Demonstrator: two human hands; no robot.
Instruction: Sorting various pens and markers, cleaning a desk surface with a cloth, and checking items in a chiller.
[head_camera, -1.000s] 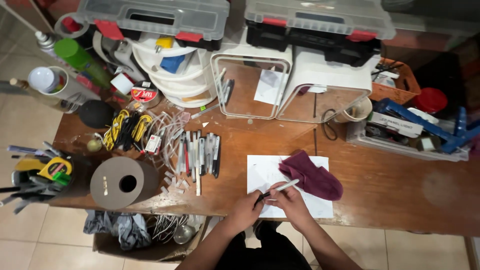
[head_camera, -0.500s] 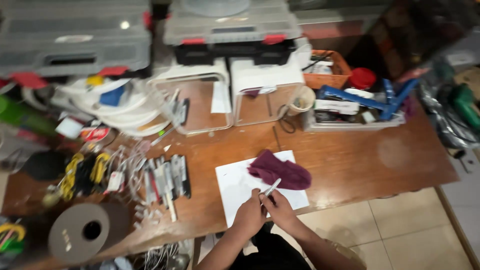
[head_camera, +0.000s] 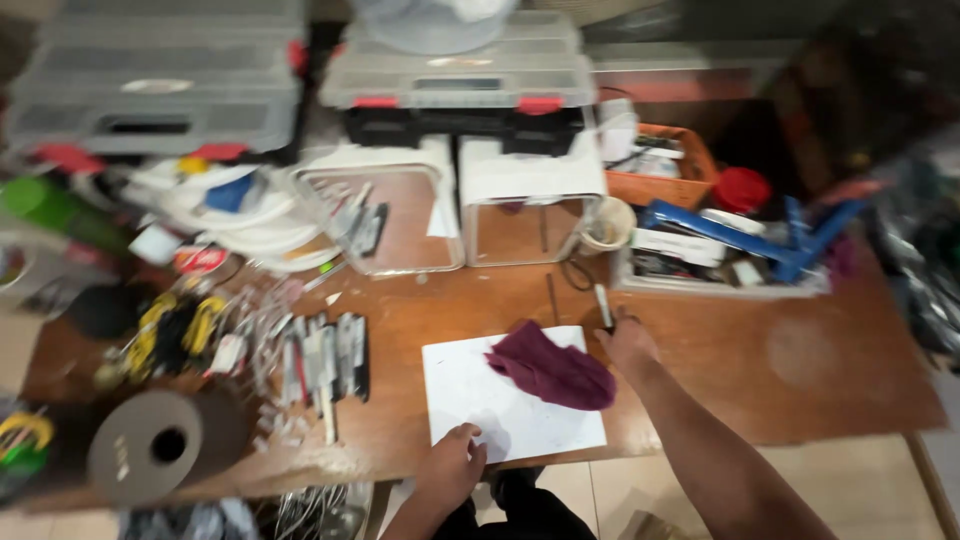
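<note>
Pen (head_camera: 603, 306) in right hand (head_camera: 628, 345), cluttered wood table (head_camera: 800, 370)

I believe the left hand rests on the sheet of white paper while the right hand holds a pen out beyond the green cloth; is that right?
Not quite: the cloth is maroon, not green, as the head view shows. The rest stands: the left hand rests on the near edge of the white paper, and the right hand holds a pen out beyond the cloth.

Right hand (head_camera: 627, 343) has left the left hand (head_camera: 450, 468), carrying the slim white black-tipped pen (head_camera: 603, 306) far-right past the maroon cloth (head_camera: 552, 367).
</note>
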